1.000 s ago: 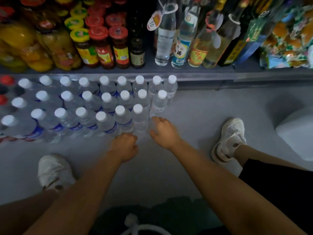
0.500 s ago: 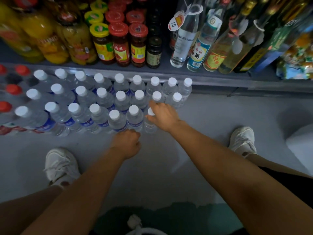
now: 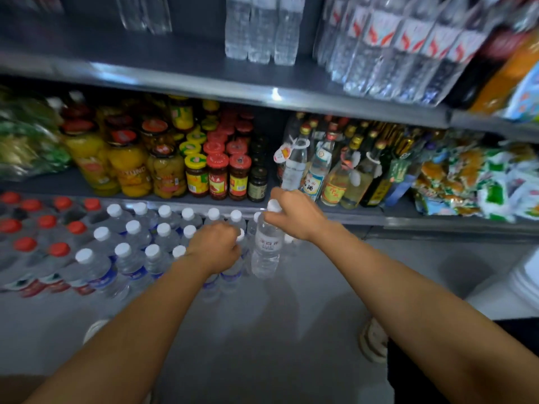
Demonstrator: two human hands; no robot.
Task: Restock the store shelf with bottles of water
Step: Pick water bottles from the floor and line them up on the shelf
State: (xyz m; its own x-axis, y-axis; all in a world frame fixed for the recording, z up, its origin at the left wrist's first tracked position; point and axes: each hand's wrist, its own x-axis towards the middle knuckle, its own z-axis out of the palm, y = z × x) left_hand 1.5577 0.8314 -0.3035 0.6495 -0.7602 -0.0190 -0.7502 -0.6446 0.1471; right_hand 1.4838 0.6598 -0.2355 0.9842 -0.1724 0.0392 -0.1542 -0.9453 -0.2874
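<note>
Several white-capped water bottles [image 3: 132,252] stand in rows on the grey floor below the shelving. My right hand [image 3: 294,214] grips the neck of one clear water bottle [image 3: 267,249], lifted above the right end of the rows. My left hand [image 3: 215,246] curls round the top of another water bottle [image 3: 232,275] in the front row. The upper shelf [image 3: 186,83] holds more water bottles [image 3: 262,30] near its middle, with bare room to their left.
Red-capped bottles [image 3: 38,228] stand on the floor at the left. The lower shelf carries fruit jars [image 3: 128,167], sauce jars [image 3: 217,176], liquor bottles [image 3: 318,173] and snack bags [image 3: 472,182]. Wrapped bottle packs [image 3: 402,45] fill the upper right. A white object [image 3: 528,281] sits at the right.
The right hand has taken a bottle by its neck and raised it out of the rows. The left hand moved forward onto a front-row bottle. The view has tilted up, showing the upper shelf.
</note>
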